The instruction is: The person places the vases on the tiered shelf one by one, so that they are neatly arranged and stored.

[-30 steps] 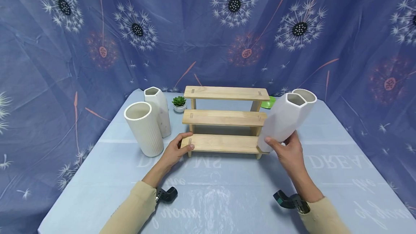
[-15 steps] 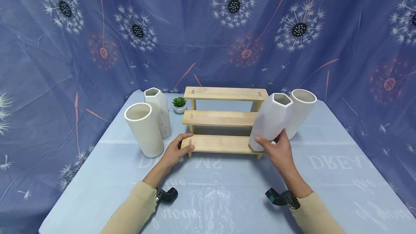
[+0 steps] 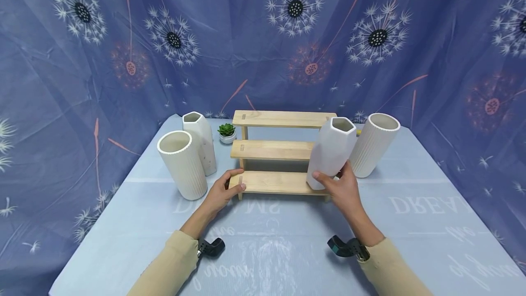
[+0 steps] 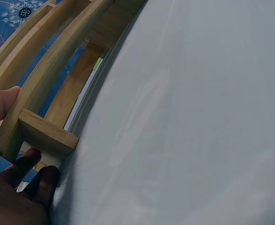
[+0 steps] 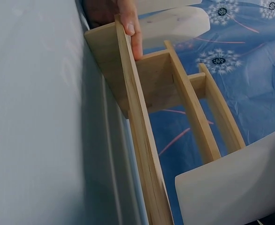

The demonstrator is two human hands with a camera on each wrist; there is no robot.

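A three-step wooden shelf stand [image 3: 271, 149] occupies the middle of the table. My left hand [image 3: 222, 191] grips the left end of its lowest board, thumb on top; in the left wrist view, fingers [image 4: 42, 180] curl beneath the board end. With my right hand [image 3: 343, 191] I hold a white faceted vase [image 3: 332, 152], slightly tilted, its angular mouth up. The vase overlaps the right part of the lowest and middle boards in the head view. In the right wrist view the vase's base [image 5: 212, 187] shows a narrow gap from the lowest board [image 5: 144, 154].
A ribbed white vase [image 3: 375, 145] stands right of the stand. On the left are another ribbed vase [image 3: 182, 166], a speckled faceted vase [image 3: 200, 138] and a small potted succulent [image 3: 227, 132]. A dandelion-print blue curtain [image 3: 246, 35] hangs behind the table [image 3: 271, 250].
My right hand has carried the faceted vase leftward, from beyond the stand's right end to over the lowest board, uncovering the ribbed vase behind. The left hand has stayed in place.
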